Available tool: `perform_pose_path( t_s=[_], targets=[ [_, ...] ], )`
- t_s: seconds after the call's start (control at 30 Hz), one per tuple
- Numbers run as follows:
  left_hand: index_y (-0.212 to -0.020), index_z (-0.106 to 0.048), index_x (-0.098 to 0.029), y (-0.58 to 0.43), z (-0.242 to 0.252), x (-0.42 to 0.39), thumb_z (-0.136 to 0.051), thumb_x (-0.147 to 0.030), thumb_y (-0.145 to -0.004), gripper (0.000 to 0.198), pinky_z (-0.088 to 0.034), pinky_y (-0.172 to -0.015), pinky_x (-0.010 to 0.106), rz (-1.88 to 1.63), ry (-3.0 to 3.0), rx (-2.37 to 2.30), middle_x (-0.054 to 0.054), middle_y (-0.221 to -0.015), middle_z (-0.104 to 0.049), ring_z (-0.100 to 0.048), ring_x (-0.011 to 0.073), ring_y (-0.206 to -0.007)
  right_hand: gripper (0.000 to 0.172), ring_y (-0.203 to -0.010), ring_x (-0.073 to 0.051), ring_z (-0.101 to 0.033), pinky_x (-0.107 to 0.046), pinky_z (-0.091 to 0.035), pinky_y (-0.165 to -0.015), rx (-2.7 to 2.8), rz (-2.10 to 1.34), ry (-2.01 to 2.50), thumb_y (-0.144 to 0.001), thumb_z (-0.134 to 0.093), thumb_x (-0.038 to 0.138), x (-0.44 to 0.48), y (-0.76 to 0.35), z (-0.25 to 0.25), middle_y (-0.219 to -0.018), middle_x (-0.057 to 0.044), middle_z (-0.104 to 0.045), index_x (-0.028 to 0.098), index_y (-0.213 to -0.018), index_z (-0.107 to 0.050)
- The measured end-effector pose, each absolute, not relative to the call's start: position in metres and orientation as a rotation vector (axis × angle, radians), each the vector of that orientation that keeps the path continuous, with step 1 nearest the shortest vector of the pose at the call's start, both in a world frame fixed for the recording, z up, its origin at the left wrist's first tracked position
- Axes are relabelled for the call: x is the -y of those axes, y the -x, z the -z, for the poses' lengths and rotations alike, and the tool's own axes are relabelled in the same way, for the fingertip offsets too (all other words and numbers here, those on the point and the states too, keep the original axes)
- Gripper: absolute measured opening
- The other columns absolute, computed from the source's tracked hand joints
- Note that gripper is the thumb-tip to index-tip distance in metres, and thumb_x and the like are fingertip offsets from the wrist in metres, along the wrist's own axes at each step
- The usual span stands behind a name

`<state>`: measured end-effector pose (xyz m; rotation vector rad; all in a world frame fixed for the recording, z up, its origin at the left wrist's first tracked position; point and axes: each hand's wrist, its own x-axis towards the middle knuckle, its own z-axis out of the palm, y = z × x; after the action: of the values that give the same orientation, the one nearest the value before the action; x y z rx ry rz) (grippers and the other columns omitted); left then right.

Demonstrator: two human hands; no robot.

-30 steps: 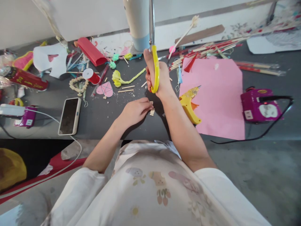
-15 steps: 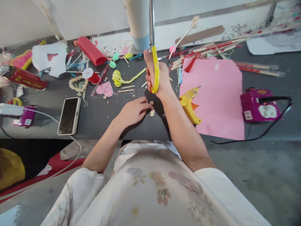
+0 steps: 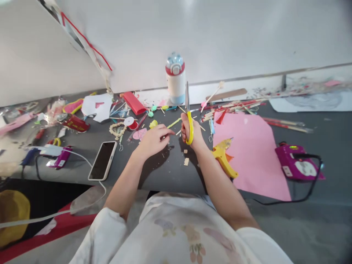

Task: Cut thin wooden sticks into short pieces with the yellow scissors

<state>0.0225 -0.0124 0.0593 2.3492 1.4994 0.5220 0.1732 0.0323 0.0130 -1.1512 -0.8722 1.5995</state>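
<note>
My right hand (image 3: 194, 132) is closed around the yellow handle of a pair of scissors (image 3: 189, 128), whose blades point up and away from me. My left hand (image 3: 155, 140) hovers over the grey table with fingers loosely stretched and thumb apart, nothing visible in it. Between the hands and nearer to me lie a small row of short cut wood pieces (image 3: 186, 161) and another little cluster (image 3: 185, 151). Thin sticks (image 3: 178, 132) lie by the scissors. Beyond my left fingers are a yellow braided cord (image 3: 174, 123) and a pink paper heart (image 3: 139, 134).
A yellow glue gun (image 3: 224, 157) rests on pink paper (image 3: 250, 154) at right, beside a purple power box (image 3: 298, 161). A phone (image 3: 102, 160) lies left. A bottle (image 3: 176, 82) stands at the back. A thread spool (image 3: 131, 123) and red can (image 3: 75, 123) are left.
My left hand has left the cut wood pieces, moving away from me and leftward. The scissors stay in my right hand. The camera view has tilted upward, showing more wall and the whole bottle.
</note>
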Motion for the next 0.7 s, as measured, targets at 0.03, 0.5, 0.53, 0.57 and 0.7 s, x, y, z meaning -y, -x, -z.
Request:
perform_pose_path(
  t_s=[0.03, 0.5, 0.53, 0.57, 0.7],
  targets=[
    [-0.099, -0.067, -0.022, -0.019, -0.064, 0.007, -0.044, -0.018, -0.082, 0.029, -0.044, -0.072, 0.024, -0.526, -2.344, -1.520, 0.002, -0.087, -0.063, -0.058, 0.0123, -0.079, 0.049, -0.026, -0.006, -0.031, -0.020, -0.028, -0.024, 0.860, -1.618, 1.153, -0.068, -0.058, 0.064, -0.032, -0.172, -0.012, -0.038, 0.008, -0.034, 0.022, -0.058, -0.037],
    [-0.083, -0.071, -0.020, 0.089, -0.067, -0.147, -0.060, -0.031, -0.068, 0.022, -0.046, -0.077, 0.033, -0.424, -1.620, -2.536, 0.008, -0.091, -0.071, -0.064, 0.0257, -0.088, 0.051, -0.026, -0.005, -0.031, -0.018, -0.029, -0.025, 0.875, -1.768, 1.291, -0.067, -0.057, 0.067, -0.025, -0.158, -0.015, -0.037, 0.009, -0.033, 0.021, -0.060, -0.036],
    [-0.086, -0.071, -0.020, 0.100, -0.068, -0.164, -0.060, -0.028, -0.068, 0.023, -0.047, -0.078, 0.033, -0.428, -1.566, -2.584, 0.009, -0.093, -0.071, -0.064, 0.0264, -0.090, 0.051, -0.026, -0.005, -0.031, -0.017, -0.029, -0.025, 0.880, -1.773, 1.286, -0.067, -0.057, 0.067, -0.024, -0.158, -0.015, -0.037, 0.010, -0.032, 0.021, -0.060, -0.035],
    [-0.090, -0.071, -0.019, 0.110, -0.068, -0.180, -0.059, -0.026, -0.068, 0.026, -0.047, -0.080, 0.034, -0.430, -1.518, -2.619, 0.010, -0.095, -0.071, -0.064, 0.0270, -0.092, 0.052, -0.026, -0.005, -0.030, -0.017, -0.029, -0.025, 0.876, -1.778, 1.283, -0.066, -0.057, 0.067, -0.024, -0.157, -0.015, -0.037, 0.010, -0.031, 0.021, -0.060, -0.035],
    [-0.100, -0.068, -0.017, 0.131, -0.063, -0.233, -0.054, -0.022, -0.072, 0.031, -0.045, -0.087, 0.037, -0.418, -1.444, -2.648, 0.013, -0.107, -0.067, -0.060, 0.0290, -0.104, 0.055, -0.026, -0.004, -0.032, -0.017, -0.029, -0.024, 0.883, -1.773, 1.304, -0.066, -0.056, 0.070, -0.023, -0.155, -0.013, -0.038, 0.010, -0.032, 0.020, -0.059, -0.035]
  ],
)
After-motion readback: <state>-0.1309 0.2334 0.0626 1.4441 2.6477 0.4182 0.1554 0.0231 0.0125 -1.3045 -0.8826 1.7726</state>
